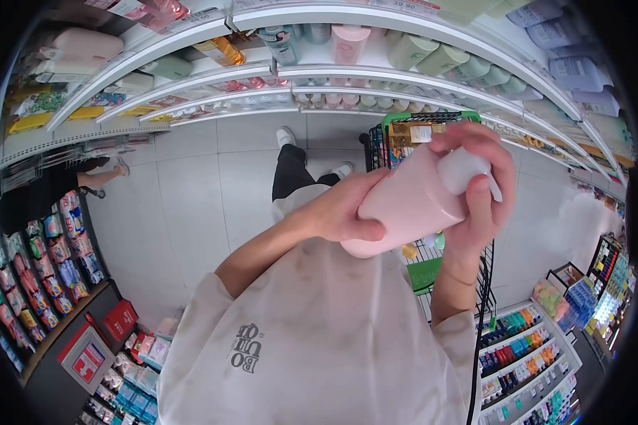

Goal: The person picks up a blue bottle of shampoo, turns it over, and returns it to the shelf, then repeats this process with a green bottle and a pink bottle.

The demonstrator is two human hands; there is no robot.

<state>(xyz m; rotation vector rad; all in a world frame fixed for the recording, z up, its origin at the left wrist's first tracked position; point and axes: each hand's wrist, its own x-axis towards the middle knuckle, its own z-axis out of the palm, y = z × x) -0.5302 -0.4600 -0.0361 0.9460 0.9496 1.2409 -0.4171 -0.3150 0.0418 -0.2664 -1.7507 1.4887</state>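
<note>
A pink pump bottle (412, 202) lies tilted across both hands in front of my chest, its white pump head (464, 170) pointing to the upper right. My left hand (344, 209) is wrapped round the bottle's base, with the thumb along its near side. At the other end, my right hand (495, 170) grips the pump head and neck, fingers curled over the top and thumb pressed against the pump. Below the bottle stands a shopping cart with a green-trimmed rim (432, 117), partly hidden by my hands and the bottle.
Shelves (347, 74) of bottles curve across the front. A gold-coloured package (404, 134) sits in the cart. Another person's leg (103, 177) and dark clothing show at the left beside a rack of packets (39, 273). More stocked shelves (528, 354) stand at the lower right.
</note>
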